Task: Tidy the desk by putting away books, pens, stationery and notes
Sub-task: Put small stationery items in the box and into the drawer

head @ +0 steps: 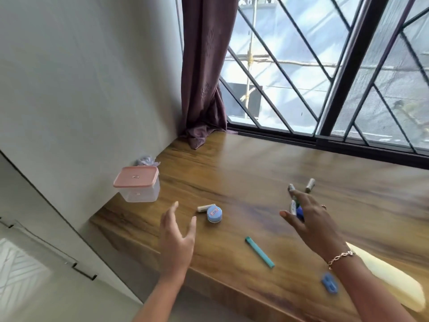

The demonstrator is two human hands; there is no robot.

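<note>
Wooden desk (255, 163); teal pen (259, 252) slim, lying flat; left hand (177, 233), right hand (311, 219) fingers spread open.

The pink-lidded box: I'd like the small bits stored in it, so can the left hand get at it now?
Probably yes. The left hand is open and holds nothing, and only bare desk shows between it and the pink-lidded box by the wall.

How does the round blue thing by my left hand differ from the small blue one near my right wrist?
The round blue case is disc-shaped with a label on top; the small blue piece is oblong with two openings. The case sits beside a white stick; the piece lies alone by the desk edge. Both are blue.
</note>
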